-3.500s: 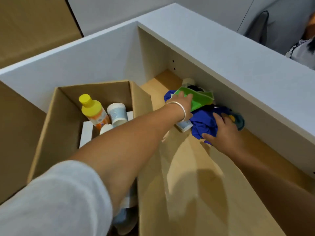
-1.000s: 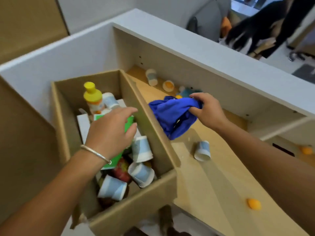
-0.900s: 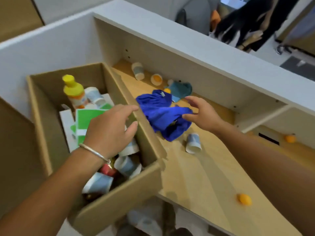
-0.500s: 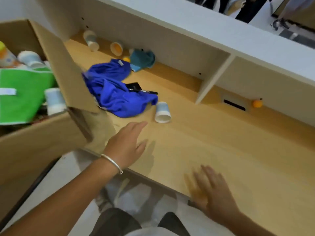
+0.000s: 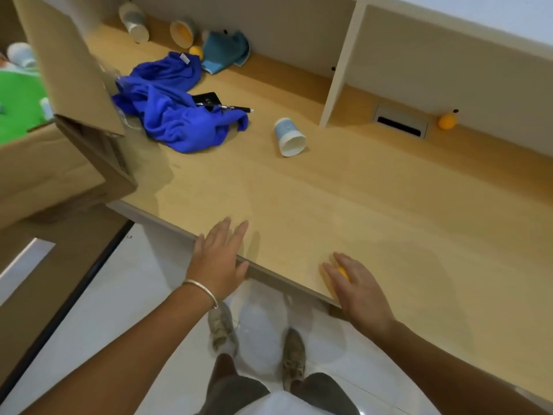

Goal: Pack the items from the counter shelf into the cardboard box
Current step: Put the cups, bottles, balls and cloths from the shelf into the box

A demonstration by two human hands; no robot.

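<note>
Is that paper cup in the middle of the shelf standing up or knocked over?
Knocked over. The paper cup lies on its side on the shelf, its open mouth facing the camera.

silver bangle (image 5: 201,290), grey shorts (image 5: 236,390), worn shoes (image 5: 221,327)

Bare shelf (image 5: 344,199) between hands and cup (image 5: 289,137)

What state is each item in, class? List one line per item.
Box: open, partly filled.
Blue cloth: crumpled on the shelf.
Near cup: on its side.
Pen: lying flat.
Teal cloth: bunched at the back.
Left hand: open, empty.
Right hand: closing over a yellow ball.
</note>
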